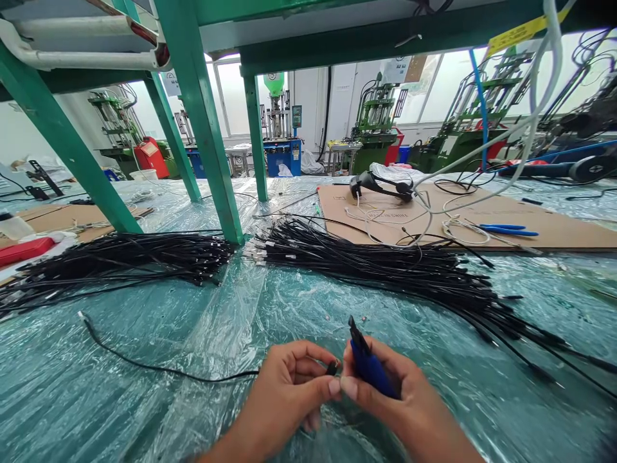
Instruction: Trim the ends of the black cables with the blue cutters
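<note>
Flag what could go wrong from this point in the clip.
The blue-handled pliers in the right hand have their tips close to the left hand, so a slip could nick its fingers or the black cable it holds. That cable trails loose across the plastic sheeting, where it could snag and tug on the work.

Blue-handled pliers lie on a cardboard sheet, with green injection moulding machines standing farther off.
</note>
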The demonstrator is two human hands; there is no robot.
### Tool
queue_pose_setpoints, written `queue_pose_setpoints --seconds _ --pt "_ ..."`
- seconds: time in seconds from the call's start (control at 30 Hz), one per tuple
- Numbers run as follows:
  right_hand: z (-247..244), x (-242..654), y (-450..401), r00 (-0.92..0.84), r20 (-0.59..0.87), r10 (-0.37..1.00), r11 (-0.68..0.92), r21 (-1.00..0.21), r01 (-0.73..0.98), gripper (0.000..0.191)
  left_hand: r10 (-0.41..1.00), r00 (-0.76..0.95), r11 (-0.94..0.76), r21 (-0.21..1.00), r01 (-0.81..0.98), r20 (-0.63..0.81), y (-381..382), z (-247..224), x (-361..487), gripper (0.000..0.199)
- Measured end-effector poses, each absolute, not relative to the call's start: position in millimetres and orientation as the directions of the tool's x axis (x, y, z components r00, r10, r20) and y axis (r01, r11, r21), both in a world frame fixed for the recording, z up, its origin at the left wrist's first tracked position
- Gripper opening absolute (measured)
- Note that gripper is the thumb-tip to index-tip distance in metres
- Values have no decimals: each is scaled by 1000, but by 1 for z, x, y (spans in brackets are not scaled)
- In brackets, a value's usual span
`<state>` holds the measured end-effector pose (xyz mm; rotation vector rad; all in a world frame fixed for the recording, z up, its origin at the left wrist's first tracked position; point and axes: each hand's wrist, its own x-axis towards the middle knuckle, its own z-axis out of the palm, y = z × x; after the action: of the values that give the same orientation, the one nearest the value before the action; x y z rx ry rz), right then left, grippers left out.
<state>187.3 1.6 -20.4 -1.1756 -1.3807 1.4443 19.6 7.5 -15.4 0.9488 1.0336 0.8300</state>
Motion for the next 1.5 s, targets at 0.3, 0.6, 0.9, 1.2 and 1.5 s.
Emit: queue_pose_setpoints --seconds 0.3,0.6,0.9,1.2,1.5 --pt "-12 185 -5 -204 -91 975 -69 -991 112 31 895 316 369 922 -121 -316 8 -19 19 46" --pt "-15 200 3 18 147 989 121 -868 482 33 902 298 339 940 -41 -312 9 -7 12 46" --pt "-10 217 12 -245 614 750 502 -287 816 23 917 296 288 957 -27 -267 8 2 8 42" --pt "-8 214 10 -243 615 750 539 -356 764 26 912 315 296 954 -56 -265 9 0 9 36" --pt "-5 188 -6 1 66 998 62 -937 343 20 890 309 375 924 -78 -336 8 -5 13 47"
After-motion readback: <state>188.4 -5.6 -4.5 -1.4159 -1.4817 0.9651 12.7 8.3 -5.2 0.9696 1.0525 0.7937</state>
